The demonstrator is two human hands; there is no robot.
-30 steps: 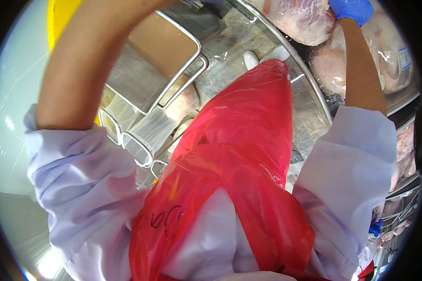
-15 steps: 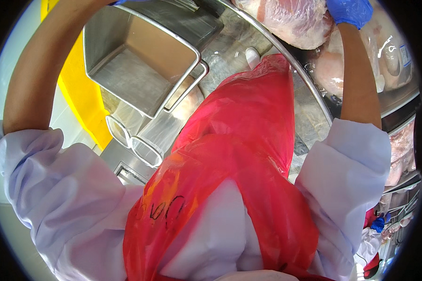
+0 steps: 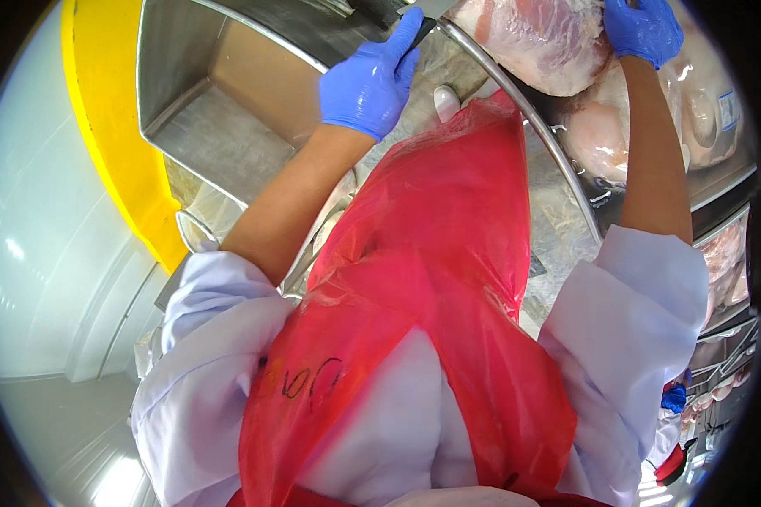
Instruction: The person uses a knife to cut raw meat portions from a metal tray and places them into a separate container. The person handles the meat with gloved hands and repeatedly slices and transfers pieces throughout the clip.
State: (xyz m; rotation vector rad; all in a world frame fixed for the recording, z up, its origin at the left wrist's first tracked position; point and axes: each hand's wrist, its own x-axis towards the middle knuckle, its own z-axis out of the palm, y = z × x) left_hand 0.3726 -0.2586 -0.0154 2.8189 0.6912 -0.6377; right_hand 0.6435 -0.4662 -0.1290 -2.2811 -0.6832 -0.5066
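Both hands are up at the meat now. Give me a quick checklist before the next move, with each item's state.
1. Left hand gloved: ok, blue glove on.
2. Left hand's grip on the dark handle: ok, fingers closed round it; the far end is out of frame, so the tool's kind cannot tell.
3. Right hand gloved and on the meat piece: ok, it rests on the upper edge.
4. Red plastic apron covering the front: ok.
5. Steel tub on the left free to receive: ok, nothing shows in it.
6. Forearms covered: not ok, both sleeves are pushed up.
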